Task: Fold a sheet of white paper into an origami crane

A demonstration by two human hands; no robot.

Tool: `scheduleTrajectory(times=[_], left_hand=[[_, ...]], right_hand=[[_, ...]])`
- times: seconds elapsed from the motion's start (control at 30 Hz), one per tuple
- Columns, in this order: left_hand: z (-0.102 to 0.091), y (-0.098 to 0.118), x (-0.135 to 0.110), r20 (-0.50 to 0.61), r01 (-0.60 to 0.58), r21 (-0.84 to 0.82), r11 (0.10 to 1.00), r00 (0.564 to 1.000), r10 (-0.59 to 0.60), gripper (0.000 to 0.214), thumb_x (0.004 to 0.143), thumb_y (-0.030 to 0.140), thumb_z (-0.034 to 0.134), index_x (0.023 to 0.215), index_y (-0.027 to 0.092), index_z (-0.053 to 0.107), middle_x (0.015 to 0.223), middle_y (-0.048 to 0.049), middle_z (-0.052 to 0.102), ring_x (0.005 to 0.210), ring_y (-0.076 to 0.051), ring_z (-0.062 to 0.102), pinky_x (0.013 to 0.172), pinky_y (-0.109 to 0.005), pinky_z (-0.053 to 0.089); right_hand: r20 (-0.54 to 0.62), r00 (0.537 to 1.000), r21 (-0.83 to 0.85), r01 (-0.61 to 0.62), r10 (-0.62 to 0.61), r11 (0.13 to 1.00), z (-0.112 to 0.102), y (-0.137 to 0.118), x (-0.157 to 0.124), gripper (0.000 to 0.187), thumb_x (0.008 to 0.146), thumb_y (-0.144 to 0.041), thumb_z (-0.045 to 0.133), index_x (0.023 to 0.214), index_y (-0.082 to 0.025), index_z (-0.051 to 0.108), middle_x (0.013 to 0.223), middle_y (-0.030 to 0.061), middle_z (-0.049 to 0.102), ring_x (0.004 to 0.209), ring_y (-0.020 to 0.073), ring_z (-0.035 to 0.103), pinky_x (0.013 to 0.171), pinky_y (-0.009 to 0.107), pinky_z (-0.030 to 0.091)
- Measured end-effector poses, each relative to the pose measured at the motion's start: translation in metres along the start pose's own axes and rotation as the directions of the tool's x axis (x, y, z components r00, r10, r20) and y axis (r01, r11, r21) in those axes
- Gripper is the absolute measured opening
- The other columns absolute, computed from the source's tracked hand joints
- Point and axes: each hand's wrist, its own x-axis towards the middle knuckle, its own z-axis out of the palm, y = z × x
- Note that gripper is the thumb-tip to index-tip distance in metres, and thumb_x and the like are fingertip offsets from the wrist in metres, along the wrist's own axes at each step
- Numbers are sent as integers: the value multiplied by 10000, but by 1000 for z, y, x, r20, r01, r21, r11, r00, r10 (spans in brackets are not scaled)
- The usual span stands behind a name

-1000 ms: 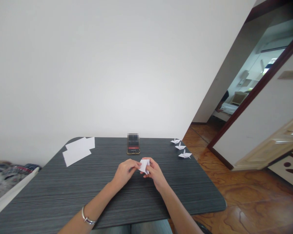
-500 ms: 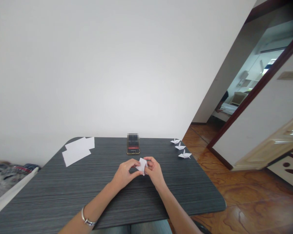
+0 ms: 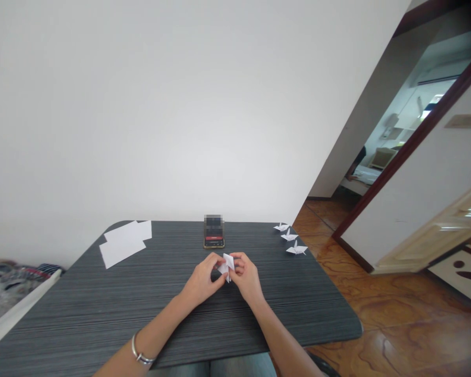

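Centrally, a small folded paper (image 3: 226,264) is pinched between the fingertips of the left hand (image 3: 202,280) and the right hand (image 3: 246,276), just above the middle of the dark striped table (image 3: 102,314). Behind it a phone (image 3: 214,233) stands propped near the back edge, white sheets (image 3: 123,243) lie at the back left corner, and three cranes (image 3: 290,238) sit in a row along the right edge toward the back. Beyond rise a bare white wall (image 3: 180,104) and, to the right, a glossy wood floor (image 3: 396,324) running to an open doorway (image 3: 400,136).
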Motion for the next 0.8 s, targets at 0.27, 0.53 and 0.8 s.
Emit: scheduleTrajectory(times=[0.27, 0.53, 0.8], left_hand=[[6, 3, 3, -47, 48, 41, 998, 998, -46, 104, 738, 146, 441, 639, 174, 446, 794, -26, 499, 742, -149, 515, 690, -265, 415], [6, 2, 2, -76, 53, 90, 995, 996, -46, 117, 703, 93, 410, 628, 177, 443, 718, -12, 507, 642, -136, 502, 614, -251, 405], [4, -3, 1, -155, 179, 121, 976, 975, -159, 72, 695, 137, 429, 697, 190, 476, 618, 19, 512, 570, -131, 508, 566, -235, 394]], right_hand=[[36, 997, -110, 66, -63, 992, 2, 1, -2, 310, 640, -134, 524, 942, -197, 495, 784, 10, 609, 562, 128, 590, 498, 225, 472], [-44, 997, -214, 53, -64, 975, -1, -1, -2, 266, 630, -167, 560, 892, -209, 541, 730, 11, 630, 622, 166, 584, 560, 256, 462], [-16, 996, -328, 75, -85, 942, -3, -1, -3, 206, 671, -179, 506, 859, -225, 575, 625, -14, 618, 517, 153, 554, 495, 236, 419]])
